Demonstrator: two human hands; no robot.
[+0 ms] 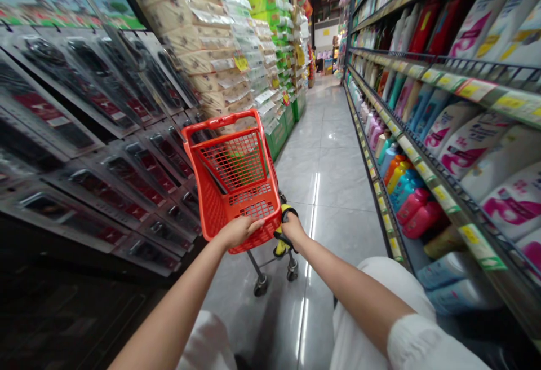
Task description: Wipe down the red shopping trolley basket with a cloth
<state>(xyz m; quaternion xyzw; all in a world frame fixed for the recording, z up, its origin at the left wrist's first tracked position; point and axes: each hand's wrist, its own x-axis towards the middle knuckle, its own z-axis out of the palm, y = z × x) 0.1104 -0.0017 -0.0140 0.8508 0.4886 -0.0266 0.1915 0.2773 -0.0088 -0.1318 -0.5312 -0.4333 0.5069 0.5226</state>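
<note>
A red plastic shopping cart (232, 181) on small wheels stands in a store aisle just ahead of me, its mesh basket showing nothing inside. My left hand (239, 230) grips the near rim of the basket with fingers curled over it. My right hand (291, 228) is closed around the yellow and black handle (282, 239) at the cart's right side. Both forearms reach forward from the bottom of the view.
Hanging packaged goods (97, 150) fill the display on the left, with stacked paper packs (211, 48) and green boxes (274, 14) beyond. Shelves of detergent bottles and refill pouches (465, 139) line the right. The grey tiled aisle floor (329, 150) runs ahead.
</note>
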